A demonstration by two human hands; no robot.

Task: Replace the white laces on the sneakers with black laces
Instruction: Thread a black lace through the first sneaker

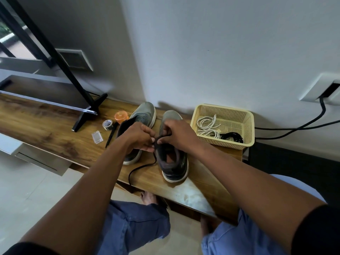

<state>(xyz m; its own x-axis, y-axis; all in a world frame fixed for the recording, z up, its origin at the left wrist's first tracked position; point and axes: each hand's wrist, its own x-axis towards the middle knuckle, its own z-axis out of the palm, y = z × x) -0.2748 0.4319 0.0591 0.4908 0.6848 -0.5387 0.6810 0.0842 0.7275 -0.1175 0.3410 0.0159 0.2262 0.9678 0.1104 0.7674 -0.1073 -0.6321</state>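
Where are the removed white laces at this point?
In the head view, the white laces lie coiled in the yellow basket on the bench's right end, beside a spare black lace and right of the sneakers.

- Both forearms reach forward and inward, so the hands meet close together in mid-view.
- Left hand (139, 137): knuckles up, fingers curled, thumb and fingertips pinching a black lace (141, 167).
- Right hand (179, 135): back of hand up, fingers curled down, pinching the same lace just beside the left fingertips.
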